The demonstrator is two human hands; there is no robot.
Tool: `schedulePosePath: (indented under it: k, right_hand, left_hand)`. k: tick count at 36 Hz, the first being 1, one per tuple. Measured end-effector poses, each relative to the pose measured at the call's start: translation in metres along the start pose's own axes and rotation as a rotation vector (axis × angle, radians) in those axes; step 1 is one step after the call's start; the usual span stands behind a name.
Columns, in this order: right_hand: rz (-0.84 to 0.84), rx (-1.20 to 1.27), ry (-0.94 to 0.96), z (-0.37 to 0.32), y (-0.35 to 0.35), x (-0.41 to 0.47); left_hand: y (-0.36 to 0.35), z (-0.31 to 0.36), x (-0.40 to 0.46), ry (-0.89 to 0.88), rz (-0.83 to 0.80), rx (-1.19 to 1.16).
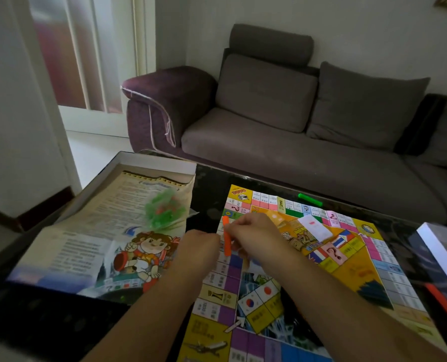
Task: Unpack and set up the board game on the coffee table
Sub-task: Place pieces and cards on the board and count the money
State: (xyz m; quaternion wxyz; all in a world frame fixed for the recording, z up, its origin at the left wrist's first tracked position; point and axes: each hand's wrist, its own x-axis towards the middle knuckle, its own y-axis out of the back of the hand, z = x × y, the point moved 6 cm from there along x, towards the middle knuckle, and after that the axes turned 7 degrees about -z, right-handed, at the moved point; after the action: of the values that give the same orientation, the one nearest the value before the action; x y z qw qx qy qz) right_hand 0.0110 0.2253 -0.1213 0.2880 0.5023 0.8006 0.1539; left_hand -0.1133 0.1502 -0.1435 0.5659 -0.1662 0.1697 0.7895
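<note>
Both forearms enter from the bottom edge. Right hand [253,235] and left hand [200,246] pinch an orange stick [226,239] upright over the game board [347,278], centre frame, on the coffee table [209,184]. Open box [128,163] with rule sheet [91,231] lies left.

The left hand [200,245] is turned knuckles-up, so its fingertips cannot be seen, nor whether they touch the orange stick [226,236]. The stick's middle is covered by the fingers of the right hand [253,235]. Print on the game board [352,273] and on the rule sheet [91,231] at nine o'clock is blurred and unreadable. The bag of small pieces [165,209] at ten o'clock is a green and red smear; the pieces cannot be made out. The board's near edge runs off the frame at six o'clock. At three o'clock the box lid [444,254] is cut off, and a second orange stick [440,300] below it is blurred.
</note>
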Motion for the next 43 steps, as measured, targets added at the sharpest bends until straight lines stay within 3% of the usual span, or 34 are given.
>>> schedulePosePath:
  k: [5, 10, 16, 23, 28, 34, 43]
  right_hand:
    - [0.099, -0.196, 0.037, -0.01, -0.031, 0.038]
    - [0.101, -0.251, 0.102, -0.029, -0.06, 0.056]
    - [0.046, -0.523, 0.18, -0.032, -0.086, 0.051]
    - [0.147, -0.452, 0.19, -0.024, -0.008, 0.025]
    - [-0.065, -0.647, 0.145, 0.015, 0.052, 0.015]
    - [-0.258, -0.873, 0.057, 0.05, 0.054, 0.03]
    - [-0.241, -0.843, 0.117, 0.051, 0.043, 0.036]
  left_hand:
    - [0.015, -0.011, 0.009, 0.005, 0.067, 0.172]
    - [0.039, -0.007, 0.014, 0.026, 0.166, 0.19]
    - [0.039, 0.002, 0.009, -0.014, 0.181, 0.134]
    - [0.02, 0.016, -0.005, -0.22, 0.143, 0.172]
    - [0.002, 0.012, -0.002, -0.245, 0.014, 0.309]
    - [-0.03, 0.005, -0.007, -0.298, -0.134, 0.482]
    - [-0.04, 0.005, 0.0, -0.295, -0.129, 0.522]
